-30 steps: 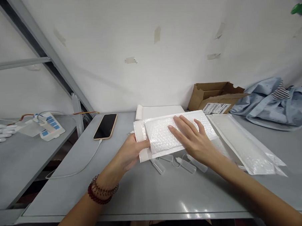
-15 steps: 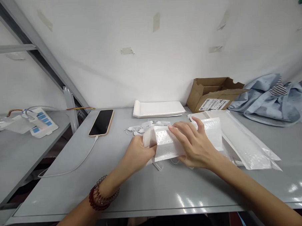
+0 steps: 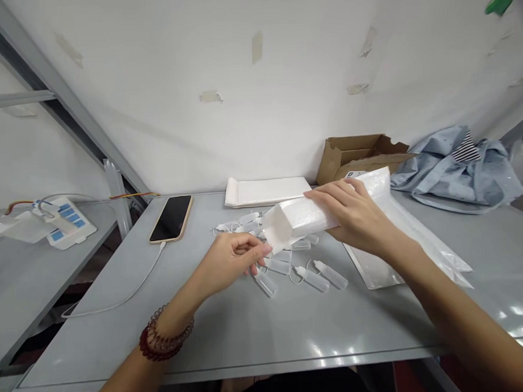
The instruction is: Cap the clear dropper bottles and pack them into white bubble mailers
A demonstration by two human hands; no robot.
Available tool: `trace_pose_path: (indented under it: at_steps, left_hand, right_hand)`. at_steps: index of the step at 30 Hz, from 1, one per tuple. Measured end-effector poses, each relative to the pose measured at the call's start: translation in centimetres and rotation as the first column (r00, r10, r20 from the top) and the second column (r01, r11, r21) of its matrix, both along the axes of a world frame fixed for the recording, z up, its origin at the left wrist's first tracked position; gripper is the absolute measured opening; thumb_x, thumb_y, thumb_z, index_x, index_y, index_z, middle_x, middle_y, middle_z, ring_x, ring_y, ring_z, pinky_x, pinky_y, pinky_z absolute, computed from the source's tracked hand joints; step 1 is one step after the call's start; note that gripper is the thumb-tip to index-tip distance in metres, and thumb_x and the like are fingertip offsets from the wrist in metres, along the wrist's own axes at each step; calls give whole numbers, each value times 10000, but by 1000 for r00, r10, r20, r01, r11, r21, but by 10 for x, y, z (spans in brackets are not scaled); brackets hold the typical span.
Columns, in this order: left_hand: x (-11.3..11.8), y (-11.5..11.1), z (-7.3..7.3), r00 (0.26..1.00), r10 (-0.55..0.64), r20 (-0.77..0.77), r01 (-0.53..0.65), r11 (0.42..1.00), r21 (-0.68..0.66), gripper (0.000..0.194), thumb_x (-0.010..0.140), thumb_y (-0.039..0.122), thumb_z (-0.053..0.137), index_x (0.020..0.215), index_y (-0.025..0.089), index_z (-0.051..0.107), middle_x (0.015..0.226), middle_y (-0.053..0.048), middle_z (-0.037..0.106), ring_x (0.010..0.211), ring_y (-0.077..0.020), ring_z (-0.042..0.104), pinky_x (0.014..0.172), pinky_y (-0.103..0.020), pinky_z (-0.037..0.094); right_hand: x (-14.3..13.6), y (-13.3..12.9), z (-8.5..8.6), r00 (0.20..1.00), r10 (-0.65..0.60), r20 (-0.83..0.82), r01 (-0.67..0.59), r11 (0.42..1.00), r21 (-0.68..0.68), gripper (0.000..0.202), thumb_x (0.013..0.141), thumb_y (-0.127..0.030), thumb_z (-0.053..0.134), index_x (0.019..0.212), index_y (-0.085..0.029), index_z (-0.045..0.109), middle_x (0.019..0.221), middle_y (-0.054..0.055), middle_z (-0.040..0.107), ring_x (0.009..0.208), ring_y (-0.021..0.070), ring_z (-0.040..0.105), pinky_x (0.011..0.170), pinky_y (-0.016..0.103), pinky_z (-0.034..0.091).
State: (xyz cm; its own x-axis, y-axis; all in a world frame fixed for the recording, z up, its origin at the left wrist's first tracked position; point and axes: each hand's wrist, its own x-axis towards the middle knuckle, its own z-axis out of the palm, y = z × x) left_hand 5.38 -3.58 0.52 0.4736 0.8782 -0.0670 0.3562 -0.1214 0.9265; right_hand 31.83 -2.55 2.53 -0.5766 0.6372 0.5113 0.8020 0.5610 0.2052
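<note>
A white bubble envelope point(image 3: 308, 217) is tilted over the grey table, its open mouth facing left and its far end raised. My right hand point(image 3: 357, 215) is wrapped round its middle from above. At the open end, my left hand point(image 3: 236, 258) has its thumb and fingers closed on the edge of the envelope's flap. Several small translucent bottles point(image 3: 312, 278) with white caps and thin loops lie below and around the envelope's mouth, partly hidden by it and by my left hand.
A stack of white envelopes point(image 3: 267, 191) lies by the wall. More bubble envelopes point(image 3: 372, 266) are right of my right hand, before a cardboard box point(image 3: 350, 151) and light blue cloth point(image 3: 455, 176). A phone point(image 3: 172, 218) with a cable point(image 3: 131, 304) and a power strip point(image 3: 72, 223) are left.
My left hand has come out of the envelope's mouth and now pinches its flap. The envelope's right end has risen in my right hand. More of the bottles on the table show.
</note>
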Motion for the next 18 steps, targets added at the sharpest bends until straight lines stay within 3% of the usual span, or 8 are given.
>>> trace_pose_path:
  at_steps: [2,3,5,7,10,12,15,18]
  left_hand:
    - [8,-6,-3,987,-137,-89,147,981,126,207,838,355,595,775,180,684,771,-62,709,680,-180,661,600,-256,528]
    - [15,-9,-5,969,-205,-138,233,943,236,158,847,306,590,849,180,685,870,-73,713,791,-197,670,690,-281,542]
    - [30,-15,-10,921,-301,-246,385,795,469,226,866,186,543,1074,176,630,1167,-112,645,1075,-228,602,905,-352,500]
    - [47,-18,-14,838,-384,-388,545,619,566,387,857,70,476,1232,156,519,1329,-140,541,1245,-233,483,1013,-387,430]
    - [67,-20,-17,742,-370,-560,670,444,595,423,786,-52,409,1160,122,505,1236,-159,583,1176,-241,524,917,-367,480]
    - [74,-20,-18,706,-261,-658,699,400,592,364,730,-95,390,976,132,532,1031,-129,631,980,-246,587,748,-342,504]
    - [78,-20,-21,666,-103,-739,710,390,586,288,700,-93,410,819,151,507,848,-92,590,804,-237,559,630,-327,465]
    - [78,-21,-24,652,-113,-750,724,388,570,200,750,-39,457,805,142,522,826,-88,576,805,-234,542,647,-323,468]
  right_hand:
    - [12,6,4,999,-35,7,35,999,-36,522,749,-62,498,1243,-229,474,1117,89,621,1027,266,527,941,467,301]
    - [17,7,5,999,-49,22,50,997,-56,515,751,-65,499,1236,-237,485,1119,87,620,1049,273,518,950,485,283]
    - [26,9,5,995,-79,55,84,993,-88,495,754,-62,488,1217,-238,507,1121,93,617,1084,287,499,951,517,258]
    - [31,9,3,990,-116,77,124,987,-100,487,755,-49,469,1205,-230,520,1120,104,614,1090,295,491,939,536,253]
    - [36,7,-1,983,-170,68,176,980,-95,504,753,-32,452,1216,-221,517,1121,117,612,1079,301,495,932,551,255]
    - [38,5,-2,979,-197,44,200,976,-86,519,751,-27,446,1229,-218,508,1135,123,609,1072,303,499,933,555,253]
    - [42,4,-4,975,-222,11,222,972,-71,518,748,-25,441,1229,-206,501,1154,130,605,1060,303,507,925,540,260]
    - [44,4,-7,974,-226,23,227,971,-76,511,736,-16,438,1213,-190,501,1147,130,608,1068,300,504,918,515,262]
